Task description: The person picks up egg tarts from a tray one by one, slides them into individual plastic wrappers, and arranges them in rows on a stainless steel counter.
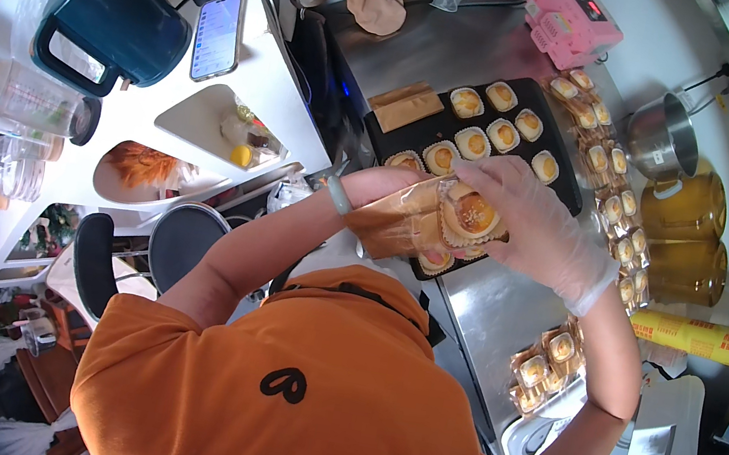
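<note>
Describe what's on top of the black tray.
The tray holds several tarts, with a brown packet overlapping its upper-left edge. Your left hand, right hand, held bag and held tart cover part of its lower half; anything beneath them can't be seen.

Head-worn fisheye — downward, close

A blue jug (125, 14) is at ten o'clock, with a phone (218, 36) just beside it toward eleven. A dark chair (185, 244) sits between eight and nine o'clock. At two o'clock is a metal pot (662, 135), near amber containers (693, 268) at three.
</note>
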A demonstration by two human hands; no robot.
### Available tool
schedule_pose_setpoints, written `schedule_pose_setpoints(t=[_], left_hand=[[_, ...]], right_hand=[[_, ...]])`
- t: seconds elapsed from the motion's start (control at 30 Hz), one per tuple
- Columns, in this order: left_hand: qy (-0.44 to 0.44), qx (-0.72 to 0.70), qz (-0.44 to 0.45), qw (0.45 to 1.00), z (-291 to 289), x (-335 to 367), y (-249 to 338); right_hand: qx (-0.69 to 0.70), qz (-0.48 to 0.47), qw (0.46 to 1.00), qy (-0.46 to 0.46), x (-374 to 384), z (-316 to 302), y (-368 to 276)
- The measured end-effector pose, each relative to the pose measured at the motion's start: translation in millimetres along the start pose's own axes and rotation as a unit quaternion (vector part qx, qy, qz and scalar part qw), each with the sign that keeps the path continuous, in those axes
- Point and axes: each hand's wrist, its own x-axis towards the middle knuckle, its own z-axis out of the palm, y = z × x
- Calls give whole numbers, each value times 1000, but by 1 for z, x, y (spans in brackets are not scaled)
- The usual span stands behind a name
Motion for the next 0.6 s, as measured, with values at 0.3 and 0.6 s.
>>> schedule_pose_setpoints(t=[0.3,0.6], left_hand=[[-92,-167,-12,982,-18,8,-8],[-182,-277,8,943,-25,21,-19]], right_hand=[[7,-8,1000,15,0,6,-11],[259,58,957,117,-6,31,-27]])
